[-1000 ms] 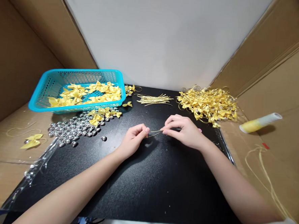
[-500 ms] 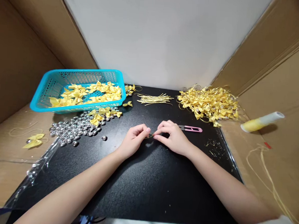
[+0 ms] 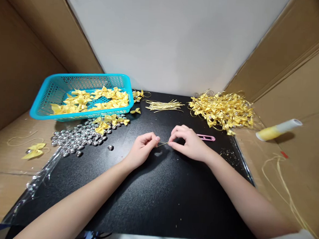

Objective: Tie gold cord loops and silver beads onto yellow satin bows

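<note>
While the bare left hand (image 3: 143,147) pinches a thin yellow cord (image 3: 162,144) between thumb and fingers, the bare right hand (image 3: 189,143) grips it likewise, and a short stretch spans the narrow gap between both sets of fingertips, above the black tabletop (image 3: 144,198). Beyond the right fingers, partly hidden by the hand, lies a slim pink tool (image 3: 212,138). Left of the left fingers sits one round silver bead (image 3: 110,147), and past it a heap of shiny silver beads (image 3: 79,138) with yellow ribbon bows (image 3: 102,126) on top. Straight beyond the fingers lies a bundle of straight yellow cord pieces (image 3: 164,105). Farther left stands a turquoise perforated plastic basket (image 3: 130,94) holding more bows (image 3: 112,96); farther right, a heap of gold-yellow bows with cord loops (image 3: 222,110).
</note>
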{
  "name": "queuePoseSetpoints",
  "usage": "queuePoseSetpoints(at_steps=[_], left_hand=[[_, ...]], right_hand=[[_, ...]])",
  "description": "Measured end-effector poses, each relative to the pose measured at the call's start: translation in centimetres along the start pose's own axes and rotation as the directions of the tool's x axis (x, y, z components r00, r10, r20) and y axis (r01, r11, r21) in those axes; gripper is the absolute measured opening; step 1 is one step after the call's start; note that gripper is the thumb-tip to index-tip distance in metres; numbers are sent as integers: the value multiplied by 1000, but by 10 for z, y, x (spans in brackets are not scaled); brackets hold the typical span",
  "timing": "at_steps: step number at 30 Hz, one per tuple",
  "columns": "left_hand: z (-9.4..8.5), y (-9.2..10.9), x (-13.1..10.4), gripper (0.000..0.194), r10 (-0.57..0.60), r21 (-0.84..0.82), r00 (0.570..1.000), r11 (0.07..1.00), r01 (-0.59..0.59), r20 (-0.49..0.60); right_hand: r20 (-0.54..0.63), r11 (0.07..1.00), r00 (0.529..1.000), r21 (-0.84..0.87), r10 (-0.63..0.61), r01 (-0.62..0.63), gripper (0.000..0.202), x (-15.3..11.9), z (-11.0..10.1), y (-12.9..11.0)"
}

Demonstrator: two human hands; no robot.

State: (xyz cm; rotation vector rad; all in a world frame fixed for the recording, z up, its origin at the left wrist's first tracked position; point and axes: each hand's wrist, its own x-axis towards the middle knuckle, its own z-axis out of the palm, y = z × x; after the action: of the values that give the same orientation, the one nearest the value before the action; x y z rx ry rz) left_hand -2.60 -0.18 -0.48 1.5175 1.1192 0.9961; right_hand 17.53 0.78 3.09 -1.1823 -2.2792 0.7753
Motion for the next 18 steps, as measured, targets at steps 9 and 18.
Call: queuePoseSetpoints(at_steps=[9, 18], left_hand=[[-7, 8, -3, 24, 275, 407, 961, 880, -245, -16], [-8, 17, -6, 21, 298, 317, 925, 876, -364, 238]], right_hand=[[91, 971, 995, -233, -37, 57, 11, -6, -22, -15], [67, 921, 985, -349, -160, 173, 11, -8, -13, -26]])
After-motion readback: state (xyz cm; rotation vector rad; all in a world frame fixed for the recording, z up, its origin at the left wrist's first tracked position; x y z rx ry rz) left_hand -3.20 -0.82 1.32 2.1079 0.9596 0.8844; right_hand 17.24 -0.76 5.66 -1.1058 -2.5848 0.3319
